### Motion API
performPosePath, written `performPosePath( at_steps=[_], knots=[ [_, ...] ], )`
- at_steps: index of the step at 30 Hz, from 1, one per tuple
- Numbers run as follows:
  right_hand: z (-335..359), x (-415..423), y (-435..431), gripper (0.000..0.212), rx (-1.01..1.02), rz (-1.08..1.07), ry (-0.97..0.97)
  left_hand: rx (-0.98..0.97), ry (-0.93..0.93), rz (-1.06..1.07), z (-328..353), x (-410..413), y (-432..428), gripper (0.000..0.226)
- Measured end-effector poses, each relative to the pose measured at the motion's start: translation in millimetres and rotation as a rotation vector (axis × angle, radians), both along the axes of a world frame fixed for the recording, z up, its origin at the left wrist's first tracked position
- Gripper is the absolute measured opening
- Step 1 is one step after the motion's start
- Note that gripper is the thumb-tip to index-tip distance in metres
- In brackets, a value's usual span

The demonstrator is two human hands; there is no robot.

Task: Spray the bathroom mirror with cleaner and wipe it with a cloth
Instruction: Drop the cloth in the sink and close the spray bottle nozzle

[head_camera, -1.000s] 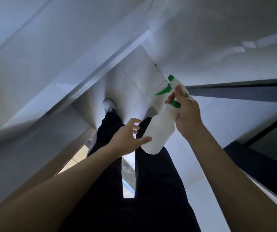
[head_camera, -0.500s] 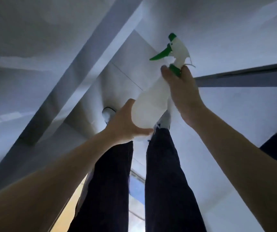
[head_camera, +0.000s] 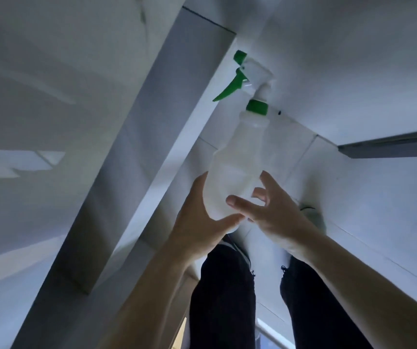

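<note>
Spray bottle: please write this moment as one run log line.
stage: before spraying | spray bottle: upright, trigger untouched | left hand: grips bottle base | right hand: open beside bottle | cloth: not visible

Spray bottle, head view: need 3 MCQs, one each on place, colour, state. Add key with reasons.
1. Where does the left hand hold the spray bottle?
A. the trigger
B. the lower body
C. the collar

2. What colour is the trigger?
A. green
B. red
C. black

3. How is the right hand?
A. wrapped round the neck
B. out of view
C. fingers spread beside the base

Key: B, palm and thumb cup the base; A, trigger, nozzle and collar are green; C, fingers are splayed, not closed.
</note>
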State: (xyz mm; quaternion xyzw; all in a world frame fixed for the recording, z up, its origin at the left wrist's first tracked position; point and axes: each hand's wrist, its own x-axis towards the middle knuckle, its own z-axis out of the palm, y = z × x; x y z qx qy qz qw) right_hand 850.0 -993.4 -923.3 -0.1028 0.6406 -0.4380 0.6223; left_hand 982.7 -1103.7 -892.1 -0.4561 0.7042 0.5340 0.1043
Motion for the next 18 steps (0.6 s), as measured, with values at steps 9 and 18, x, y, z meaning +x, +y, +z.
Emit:
performPosePath(
  at_steps=[9,18],
  knots=[
    [-31,-27,-49,0.074,-0.114,0.094,0.323,-0.097,-0.028,-0.039,-18,7,-31,0.090],
    [-26,-47,-133,0.098,-0.265,0.223,0.776,-0.245,0.025,0.055,-20,0,-66,0.101]
  ],
)
